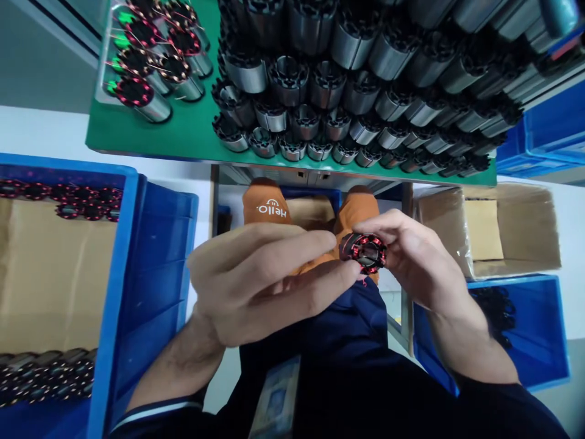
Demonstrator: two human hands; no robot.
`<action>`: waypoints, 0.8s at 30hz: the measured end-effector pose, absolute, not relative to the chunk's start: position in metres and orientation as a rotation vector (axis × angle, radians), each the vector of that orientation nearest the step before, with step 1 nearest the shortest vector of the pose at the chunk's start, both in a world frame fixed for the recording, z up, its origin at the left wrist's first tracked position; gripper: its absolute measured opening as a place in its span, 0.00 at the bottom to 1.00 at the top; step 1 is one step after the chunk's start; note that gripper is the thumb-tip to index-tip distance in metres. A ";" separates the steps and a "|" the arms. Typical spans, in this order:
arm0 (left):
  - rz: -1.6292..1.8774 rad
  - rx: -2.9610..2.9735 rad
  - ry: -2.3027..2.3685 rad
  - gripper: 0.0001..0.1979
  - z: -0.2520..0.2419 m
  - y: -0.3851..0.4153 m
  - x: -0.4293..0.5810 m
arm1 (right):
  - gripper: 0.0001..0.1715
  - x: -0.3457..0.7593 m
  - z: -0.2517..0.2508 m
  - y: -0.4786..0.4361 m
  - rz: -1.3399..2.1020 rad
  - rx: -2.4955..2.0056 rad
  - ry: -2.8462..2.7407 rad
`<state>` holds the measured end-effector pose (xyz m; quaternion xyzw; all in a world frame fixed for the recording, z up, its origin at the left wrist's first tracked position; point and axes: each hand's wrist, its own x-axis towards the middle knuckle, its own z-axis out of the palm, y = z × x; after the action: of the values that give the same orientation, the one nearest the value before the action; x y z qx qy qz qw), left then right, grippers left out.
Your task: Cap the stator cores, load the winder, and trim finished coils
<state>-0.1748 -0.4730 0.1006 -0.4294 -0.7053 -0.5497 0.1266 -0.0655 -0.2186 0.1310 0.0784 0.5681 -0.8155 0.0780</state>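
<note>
A small wound motor stator point(364, 251), black with red-copper coils, is held in front of my lap, below the table's edge. My right hand point(414, 259) grips it with curled fingers from the right. My left hand point(260, 280) reaches across from the left, its fingertips pinching the stator's left end. Both hands are closed on the same part. On the green table mat point(150, 131) above stand many empty black-and-silver stator cores point(329, 91) in rows, and a small group of wound stators point(153, 58) at the far left.
A blue bin point(123, 256) on my left holds cardboard and wound stators. On my right sit a cardboard box point(493, 228) and another blue bin point(539, 329). More blue bins point(553, 134) stand at the table's right end. My orange slippers point(269, 204) show below the table.
</note>
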 end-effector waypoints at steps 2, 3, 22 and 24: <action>-1.306 -1.331 -1.982 0.13 0.106 -0.473 -0.177 | 0.25 -0.069 0.129 -0.217 -2.482 0.208 1.586; -1.232 -1.336 -1.988 0.12 0.107 -0.473 -0.179 | 0.27 -0.070 0.127 -0.217 -2.494 0.179 1.558; -2.331 -0.845 -2.151 0.12 0.063 -0.440 -0.181 | 0.21 -0.072 0.111 -0.230 -2.421 0.273 2.212; -2.417 -0.816 -2.112 0.08 0.074 -0.431 -0.178 | 0.20 -0.074 0.112 -0.234 -2.391 0.260 2.256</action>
<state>-0.1781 -0.4310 0.0736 -0.2455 -0.6354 -0.7272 -0.0849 -0.0742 -0.2339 0.1119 0.0785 0.6820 -0.7229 -0.0779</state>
